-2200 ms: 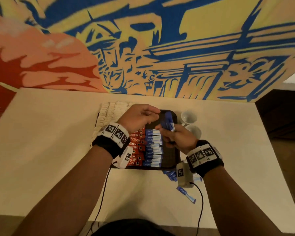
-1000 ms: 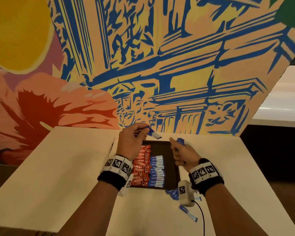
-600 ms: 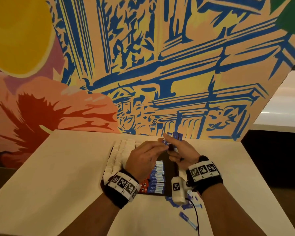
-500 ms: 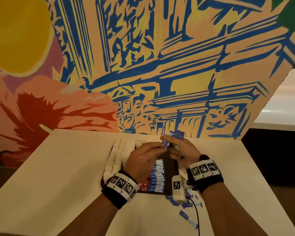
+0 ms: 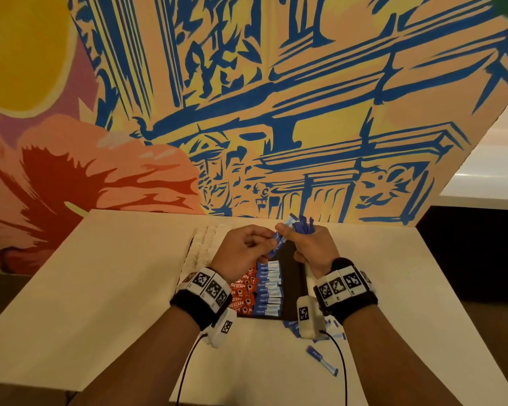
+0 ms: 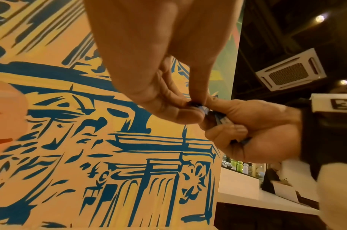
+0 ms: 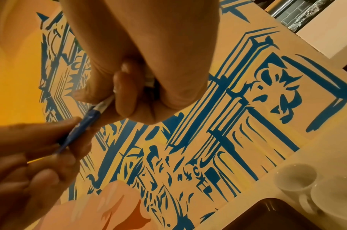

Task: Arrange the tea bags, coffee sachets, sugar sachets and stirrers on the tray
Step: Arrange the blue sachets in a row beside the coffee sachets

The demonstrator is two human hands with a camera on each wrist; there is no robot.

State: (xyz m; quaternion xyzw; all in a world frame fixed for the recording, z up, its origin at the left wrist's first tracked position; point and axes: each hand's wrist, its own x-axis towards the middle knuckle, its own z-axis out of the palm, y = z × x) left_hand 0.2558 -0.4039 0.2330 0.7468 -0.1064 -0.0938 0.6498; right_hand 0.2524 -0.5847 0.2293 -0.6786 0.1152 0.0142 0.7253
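From the head camera I look down on a pale desk (image 5: 106,288) set against a painted mural (image 5: 276,98) of blue line drawings on yellow, with a red and pink flower at far left. Left of centre, a column of white sachets (image 5: 201,244) lies along the left edge of a dark tray (image 5: 291,276). My left hand (image 5: 241,253) is raised over the tray, its fingertips pinching the lower end of one blue sugar sachet (image 5: 277,243). Under it on the tray lie a row of red coffee sachets (image 5: 242,291) printed "NESCAFE", then a row of blue and white sachets (image 5: 269,291) whose script I cannot read. My right hand (image 5: 311,247) is curled round a bundle of blue sachets (image 5: 302,225) and touches the single sachet's upper end. More blue sachets (image 5: 321,360) lie loose on the desk below the tray. The right wrist camera shows two white cups (image 7: 314,188) beside the tray's far corner.
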